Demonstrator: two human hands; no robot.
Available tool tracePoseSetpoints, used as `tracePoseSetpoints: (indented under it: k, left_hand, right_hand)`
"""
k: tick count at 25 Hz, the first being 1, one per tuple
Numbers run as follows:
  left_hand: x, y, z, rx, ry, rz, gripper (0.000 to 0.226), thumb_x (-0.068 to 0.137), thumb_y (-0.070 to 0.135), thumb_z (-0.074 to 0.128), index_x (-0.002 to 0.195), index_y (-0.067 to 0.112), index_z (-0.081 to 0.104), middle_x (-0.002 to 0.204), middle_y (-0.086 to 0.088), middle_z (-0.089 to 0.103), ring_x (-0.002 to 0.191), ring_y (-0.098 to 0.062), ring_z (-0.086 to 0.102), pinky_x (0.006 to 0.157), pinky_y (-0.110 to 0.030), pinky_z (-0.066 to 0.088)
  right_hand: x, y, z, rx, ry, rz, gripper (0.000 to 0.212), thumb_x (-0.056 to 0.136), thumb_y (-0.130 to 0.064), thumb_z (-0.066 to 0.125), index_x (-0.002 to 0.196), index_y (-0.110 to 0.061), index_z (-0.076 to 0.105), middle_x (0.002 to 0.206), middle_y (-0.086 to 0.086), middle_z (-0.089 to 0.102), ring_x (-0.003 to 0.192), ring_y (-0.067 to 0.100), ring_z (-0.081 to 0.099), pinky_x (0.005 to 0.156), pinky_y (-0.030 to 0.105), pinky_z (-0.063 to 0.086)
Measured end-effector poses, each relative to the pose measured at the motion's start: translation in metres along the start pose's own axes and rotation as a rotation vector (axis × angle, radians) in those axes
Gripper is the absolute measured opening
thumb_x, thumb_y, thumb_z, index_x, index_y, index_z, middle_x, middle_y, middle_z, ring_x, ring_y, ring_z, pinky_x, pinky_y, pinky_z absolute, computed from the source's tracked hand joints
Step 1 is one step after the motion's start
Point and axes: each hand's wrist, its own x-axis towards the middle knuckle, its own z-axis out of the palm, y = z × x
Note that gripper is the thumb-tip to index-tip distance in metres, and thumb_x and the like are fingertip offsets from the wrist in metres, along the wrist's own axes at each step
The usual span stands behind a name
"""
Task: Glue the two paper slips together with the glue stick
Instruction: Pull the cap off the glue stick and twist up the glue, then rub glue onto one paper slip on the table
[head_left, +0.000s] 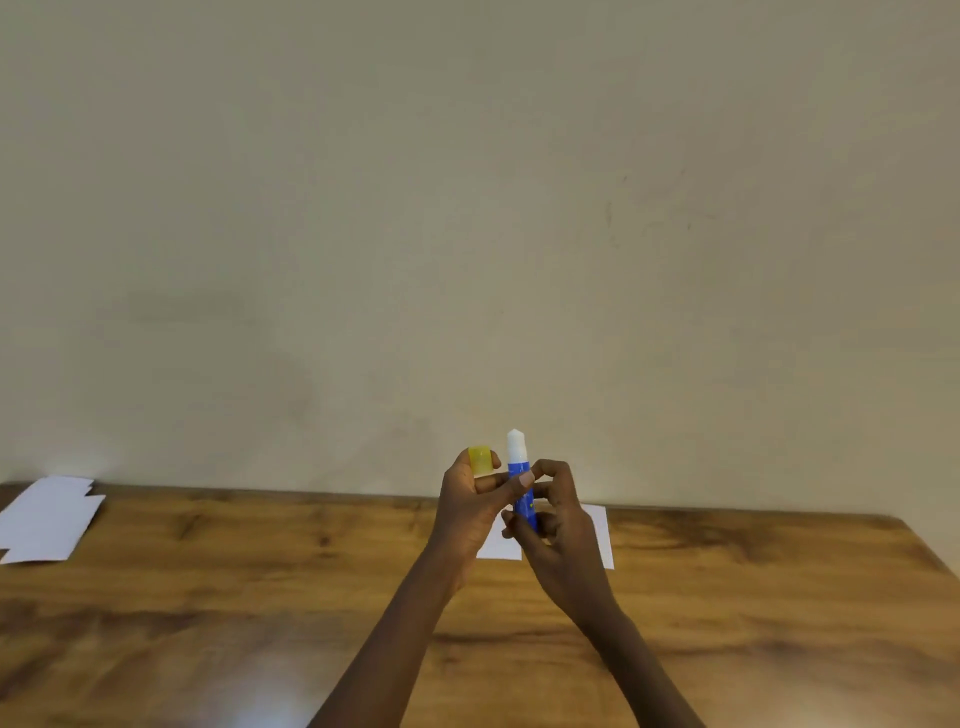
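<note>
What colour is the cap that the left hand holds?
Yellow. The cap in the left hand shows in the head view.

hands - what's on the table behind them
White paper lies flat on the wooden table behind the left hand and right hand. Only its outer parts show; the hands cover its middle, so whether it is one slip or two is unclear.

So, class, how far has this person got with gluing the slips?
Done: the yellow cap is off, in the left hand, and white glue is wound out. In hand: both hands, the right hand lower down, hold the glue stick upright. Left: the slips lie on the table, not yet glued.
</note>
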Motion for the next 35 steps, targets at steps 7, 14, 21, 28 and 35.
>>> tracePoseSetpoints:
  k: [7,14,21,28,35]
  left_hand:
    - [0.020,-0.091,-0.023,0.135,0.070,-0.333,0.040,0.080,0.017,0.066,0.112,0.001,0.049,0.111,-0.015,0.063,0.099,-0.019,0.062,0.085,-0.033,0.051]
    - [0.039,-0.117,-0.035,0.218,0.145,-0.411,0.037,0.082,0.017,0.063,0.114,0.008,0.046,0.110,-0.016,0.059,0.096,-0.023,0.056,0.084,-0.034,0.046]
    - [0.037,-0.135,-0.043,0.257,0.157,-0.426,0.020,0.082,0.014,0.062,0.097,0.008,0.051,0.096,-0.015,0.060,0.088,-0.024,0.056,0.071,-0.030,0.046]
    - [0.010,-0.155,-0.044,0.281,0.290,-0.437,0.024,0.078,0.008,0.065,0.098,0.007,0.051,0.106,-0.016,0.066,0.089,-0.021,0.057,0.080,-0.032,0.045]
    - [0.001,-0.188,-0.034,0.772,0.298,-0.400,0.061,0.077,0.025,0.068,0.125,0.004,0.036,0.138,-0.019,0.042,0.130,-0.035,0.036,0.108,-0.048,0.030]
  right_hand:
    - [-0.007,0.118,0.040,-0.261,-0.045,0.241,0.030,0.089,-0.005,0.049,0.116,-0.017,0.052,0.113,0.018,0.055,0.094,0.028,0.058,0.085,0.037,0.053]
    - [0.034,0.178,0.072,-0.453,-0.047,0.281,0.035,0.090,-0.025,0.049,0.123,-0.016,0.047,0.132,0.013,0.044,0.106,0.017,0.050,0.080,0.016,0.041]
    - [0.036,0.214,0.084,-0.792,-0.257,0.243,0.041,0.093,-0.016,0.043,0.133,-0.010,0.036,0.139,0.014,0.036,0.120,0.025,0.043,0.096,0.031,0.043]
    - [-0.039,0.191,0.066,-0.662,-0.231,0.169,0.040,0.081,-0.008,0.062,0.120,-0.008,0.054,0.130,0.020,0.049,0.116,0.032,0.052,0.093,0.029,0.047]
    - [-0.061,0.190,0.046,-0.602,-0.383,0.203,0.039,0.091,-0.016,0.045,0.129,-0.022,0.045,0.145,0.007,0.030,0.129,0.018,0.034,0.103,0.020,0.030]
